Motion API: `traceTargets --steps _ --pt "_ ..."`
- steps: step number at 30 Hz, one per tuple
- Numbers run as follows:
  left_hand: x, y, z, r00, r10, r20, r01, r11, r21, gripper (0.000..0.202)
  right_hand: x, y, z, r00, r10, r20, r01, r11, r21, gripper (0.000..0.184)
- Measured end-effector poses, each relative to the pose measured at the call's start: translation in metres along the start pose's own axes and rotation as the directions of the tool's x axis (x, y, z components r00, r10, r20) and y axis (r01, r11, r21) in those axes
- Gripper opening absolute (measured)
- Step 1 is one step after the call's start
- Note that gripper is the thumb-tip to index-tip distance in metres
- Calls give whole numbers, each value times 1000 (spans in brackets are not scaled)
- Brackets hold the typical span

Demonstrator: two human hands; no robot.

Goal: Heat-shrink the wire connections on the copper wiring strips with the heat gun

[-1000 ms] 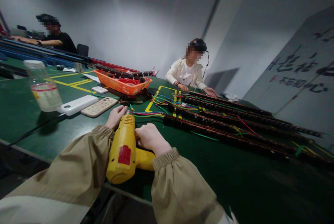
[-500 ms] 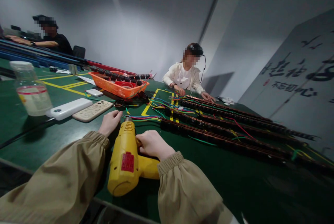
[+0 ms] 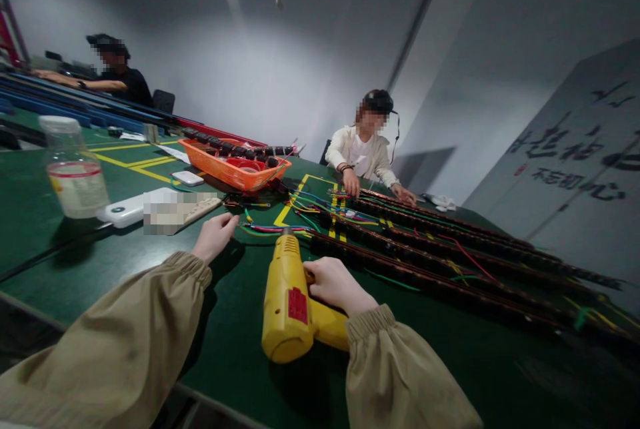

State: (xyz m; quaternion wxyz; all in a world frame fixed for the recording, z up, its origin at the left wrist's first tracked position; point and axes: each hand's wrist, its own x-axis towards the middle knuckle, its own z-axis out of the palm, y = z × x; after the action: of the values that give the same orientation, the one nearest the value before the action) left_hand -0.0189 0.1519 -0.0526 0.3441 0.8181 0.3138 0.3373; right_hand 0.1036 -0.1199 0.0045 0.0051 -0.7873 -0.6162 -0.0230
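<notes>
My right hand [image 3: 337, 282] is closed around the handle of a yellow heat gun [image 3: 287, 302] with a red label on its body. Its nozzle points away from me, towards a bundle of coloured wires [image 3: 280, 228]. My left hand [image 3: 216, 236] is pinched at the wires' left end, left of the nozzle. The bundle runs right into the nearest of several long dark wire-wrapped strips [image 3: 400, 269] lying across the table. More loose coloured wires [image 3: 320, 206] come from the strips behind it.
An orange basket [image 3: 235, 174] holds dark strips. To the left stand a jar [image 3: 75, 172], a white power bank [image 3: 137, 208] and a phone-like beige item [image 3: 185, 209] on the green table [image 3: 150, 282]. One person [image 3: 367, 142] handles strips opposite; another [image 3: 117, 76] sits far left.
The heat gun has moved right with my right hand, its nozzle shifting away from my left hand along the wires. My left hand stays at the wire ends. The view has shifted slightly.
</notes>
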Motion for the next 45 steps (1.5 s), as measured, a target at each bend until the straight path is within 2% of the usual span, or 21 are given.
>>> traceTargets --steps 4,8,12,19,29,39,45 --pt "0 2 0 1000 4 10 -4 1000 0 44 -13 19 -1 997 83 -8 -83 997 -7 8" --pt "0 0 1 1000 0 25 0 1000 -8 45 -22 26 -3 991 132 -18 -132 991 6 9" --pt "2 -4 3 999 -14 46 14 1000 -2 46 -28 23 -6 993 116 -20 -115 993 38 14" --pt "1 3 2 997 -40 69 39 999 15 46 -34 20 -7 997 77 -7 -76 995 66 6" --pt "0 6 3 997 -55 44 55 998 12 43 -17 -20 -6 1000 10 -26 -7 994 105 8" --pt "0 6 2 1000 -22 21 21 999 33 43 19 -67 2 990 -109 -90 119 987 109 11" --pt "3 4 1 998 -10 68 7 999 33 44 24 -77 3 985 -137 -102 147 984 96 13"
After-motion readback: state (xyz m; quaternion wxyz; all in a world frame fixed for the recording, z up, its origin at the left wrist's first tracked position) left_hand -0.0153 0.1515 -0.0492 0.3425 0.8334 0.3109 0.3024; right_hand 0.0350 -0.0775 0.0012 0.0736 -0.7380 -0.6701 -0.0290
